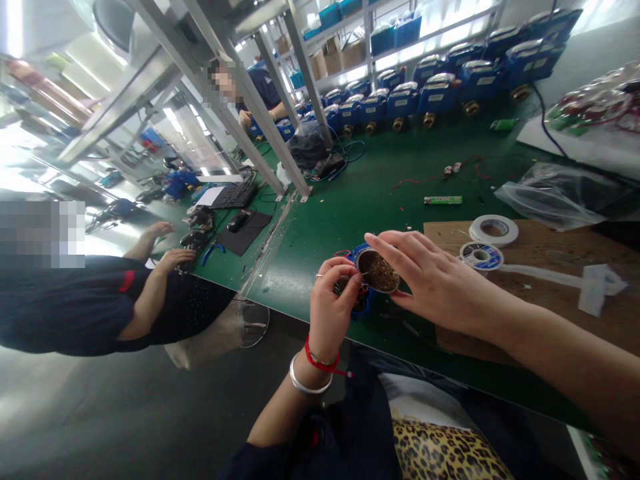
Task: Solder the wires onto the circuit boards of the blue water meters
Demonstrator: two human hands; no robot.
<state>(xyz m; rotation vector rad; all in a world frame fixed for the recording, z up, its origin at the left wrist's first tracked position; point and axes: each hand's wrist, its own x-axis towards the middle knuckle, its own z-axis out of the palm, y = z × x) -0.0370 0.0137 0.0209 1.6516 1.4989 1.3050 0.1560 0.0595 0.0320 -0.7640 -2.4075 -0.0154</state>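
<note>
My right hand (425, 280) grips the side of a small round metal tin (383, 272), thumb below and fingers above. The tin is tilted, and its inside looks brown and grainy. Close at its left edge, my left hand (337, 297) is closed in a pinch. A thin, light, wire-like piece seems to run from those fingertips to the tin's mouth, too fine to name surely. Under both hands sits a blue housing (364, 310), mostly hidden, with bits of red wire showing near the left fingertips.
Tape (494, 231) and a solder spool (481, 257) lie on cardboard (545, 300) at right. Behind are a green battery (443, 200), a plastic bag (555, 193) and a row of blue meters (405, 100). A co-worker (100, 300) sits left; another person is behind the metal posts (273, 100).
</note>
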